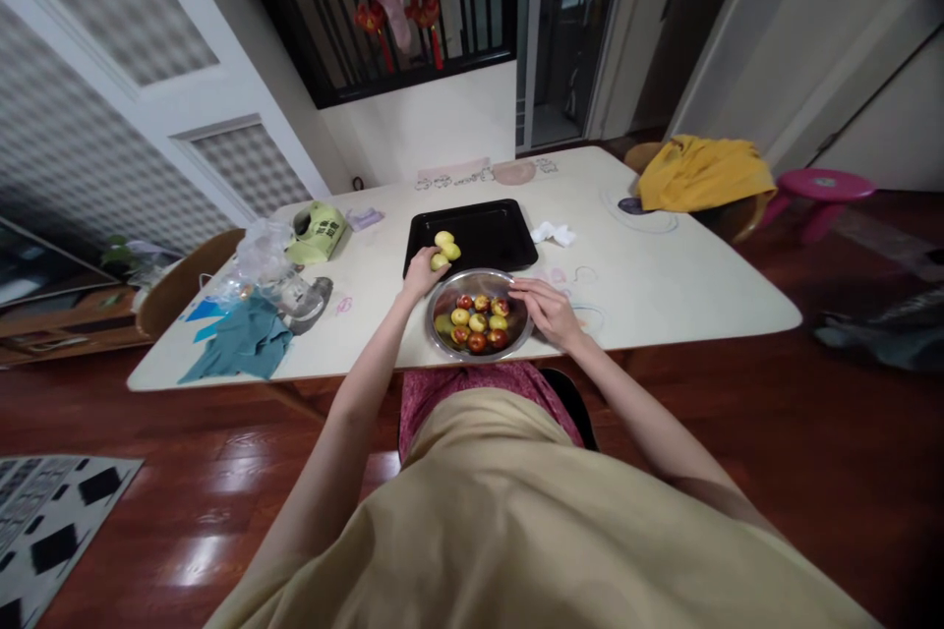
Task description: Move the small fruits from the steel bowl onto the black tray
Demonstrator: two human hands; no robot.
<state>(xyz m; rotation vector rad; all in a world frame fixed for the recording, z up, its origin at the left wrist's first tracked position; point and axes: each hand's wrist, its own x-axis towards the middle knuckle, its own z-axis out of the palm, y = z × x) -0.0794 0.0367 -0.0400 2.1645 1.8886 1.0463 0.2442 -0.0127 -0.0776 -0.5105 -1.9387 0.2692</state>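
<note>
A shiny metal bowl [441, 342] stands at the table's front edge with several jujubes [478, 322] in it, some red-brown and some yellow-green. Behind it lies a black rectangular tray [494, 234], its near edge close to the bowl. Three yellow-green jujubes [444, 240] are grouped at the tray's left side. My left hand [422, 273] reaches over the tray's near left corner, its fingers closed on the nearest of these. At the bowl's right rim is my right hand [552, 313], fingers over the edge and gripping it.
Left on the table are a teal cloth [247, 342], a clear plastic bag [264, 256], a green printed package [317, 232] and a lilac packet [365, 217]. A crumpled white tissue [553, 234] lies right of the tray. Yellow cloth [700, 174] covers a chair near a pink stool [824, 185].
</note>
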